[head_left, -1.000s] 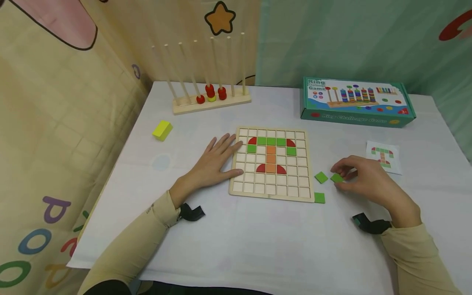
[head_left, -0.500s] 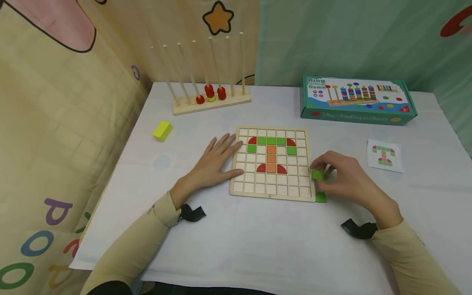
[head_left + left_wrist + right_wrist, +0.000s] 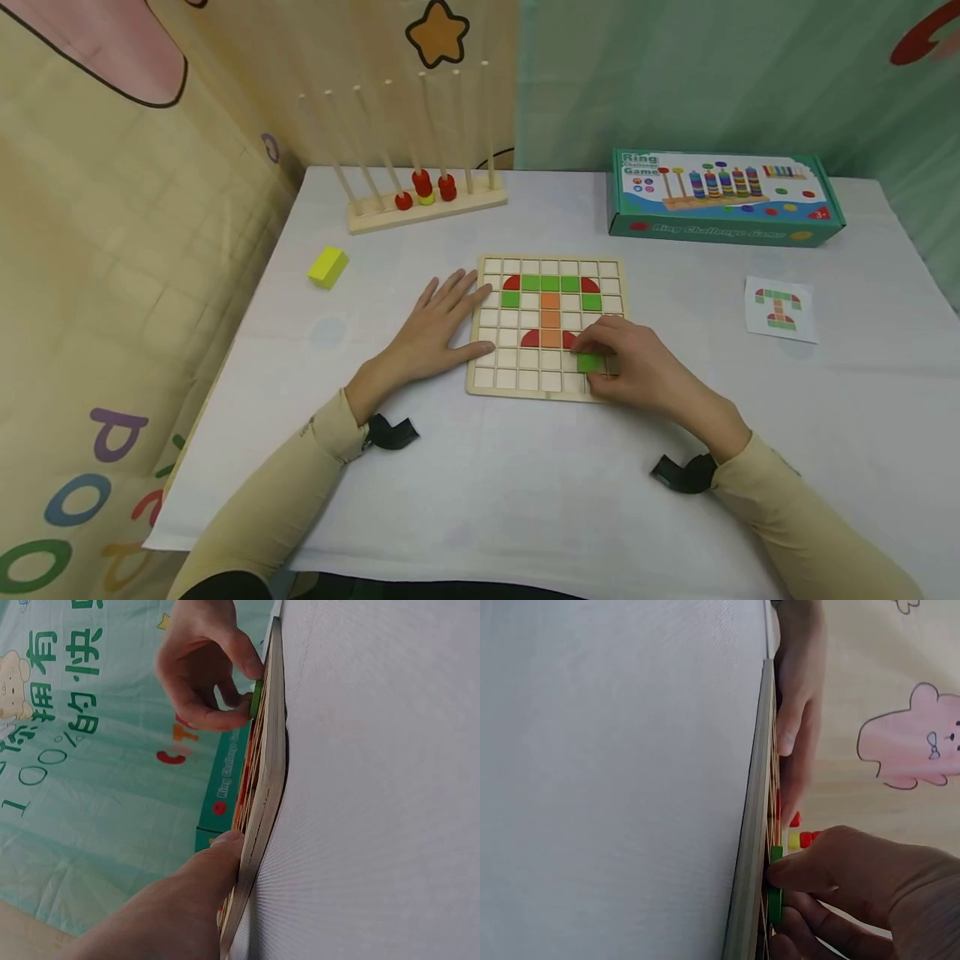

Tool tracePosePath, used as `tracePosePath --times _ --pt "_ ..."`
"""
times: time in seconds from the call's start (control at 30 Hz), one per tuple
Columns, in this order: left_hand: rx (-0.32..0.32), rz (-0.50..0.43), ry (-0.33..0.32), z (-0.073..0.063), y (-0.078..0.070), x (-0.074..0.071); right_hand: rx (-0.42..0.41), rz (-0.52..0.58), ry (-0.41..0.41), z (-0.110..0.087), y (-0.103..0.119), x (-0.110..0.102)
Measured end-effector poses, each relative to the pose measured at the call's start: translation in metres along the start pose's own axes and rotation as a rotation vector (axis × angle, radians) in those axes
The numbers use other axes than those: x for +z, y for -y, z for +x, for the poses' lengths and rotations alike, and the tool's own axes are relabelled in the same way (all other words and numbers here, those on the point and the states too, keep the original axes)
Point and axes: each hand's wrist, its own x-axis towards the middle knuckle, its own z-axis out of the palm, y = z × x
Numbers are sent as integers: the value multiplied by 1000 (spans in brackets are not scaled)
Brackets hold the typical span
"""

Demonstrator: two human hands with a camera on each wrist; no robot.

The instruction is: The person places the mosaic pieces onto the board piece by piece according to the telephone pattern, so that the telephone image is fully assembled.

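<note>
A wooden grid board (image 3: 506, 379) lies on the white table. Its cells hold red quarter-round tiles (image 3: 529, 338), green square tiles (image 3: 550, 283) and a column of orange square tiles (image 3: 550, 319). My left hand (image 3: 423, 337) rests flat with fingers spread, its fingertips and thumb on the board's left edge. Over the board's lower right part, my right hand (image 3: 637, 367) pinches a green square tile (image 3: 590, 363) between thumb and fingers. The right wrist view shows that green tile (image 3: 775, 885) close over the grid. The right hand covers several cells and part of a red tile.
A pattern card (image 3: 780, 310) lies to the right. A green game box (image 3: 723, 200) and a peg stand (image 3: 427, 212) with red and yellow rings stand at the back. A yellow block (image 3: 327, 267) sits at the left.
My right hand has picked up green tile beside the board and moved left over it. The green tiles lying there earlier are out of sight. My left hand has stayed in place.
</note>
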Motion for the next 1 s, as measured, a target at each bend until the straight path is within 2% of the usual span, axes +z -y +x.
tracePosePath --times 0.2,0.4,0.63,0.83,1.0 --pt "8 5 0 1 1 -2 -55 44 -71 -2 -1 3" --pt "10 0 -2 1 1 -4 -106 58 -104 -3 1 7" --pt "15 -3 -9 2 0 -4 -124 53 -162 -3 2 11" --pt "14 -8 -12 2 0 -3 -103 65 -222 -6 -2 -1" --pt "16 -12 -13 -1 0 0 -21 11 -252 -16 -15 -27"
